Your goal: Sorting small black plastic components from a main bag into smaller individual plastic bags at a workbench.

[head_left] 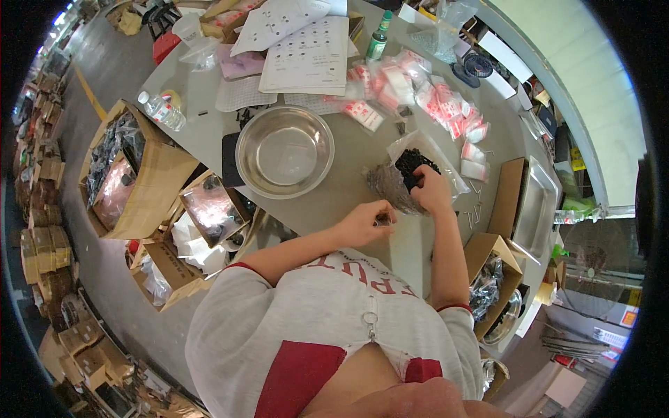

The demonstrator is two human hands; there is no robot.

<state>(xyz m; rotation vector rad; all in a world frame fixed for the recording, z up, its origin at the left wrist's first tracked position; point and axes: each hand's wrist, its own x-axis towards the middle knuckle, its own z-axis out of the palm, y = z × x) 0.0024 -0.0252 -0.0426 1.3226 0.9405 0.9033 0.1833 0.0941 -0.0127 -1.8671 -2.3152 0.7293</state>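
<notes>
My right hand [432,191] dips into an open clear plastic bag [456,180] of small black parts [412,160], which look like screws or bolts. Its fingers are bent together against the pile, and their tips are partly hidden. Just left of the bag, over the table's near edge, my left hand [365,221] is curled with the palm turned inward. A few small dark parts [382,219] show inside its closed fingers; their exact kind is too small to tell.
A steel bowl [286,152] stands left of my hands. Beyond lie printed sheets [310,59], a green bottle [379,36] and many red-and-white plastic packets [435,97]. Bent metal hooks [475,209] lie right of the bag. Cardboard boxes [150,181] crowd the left side, and a steel tray [535,209] the right.
</notes>
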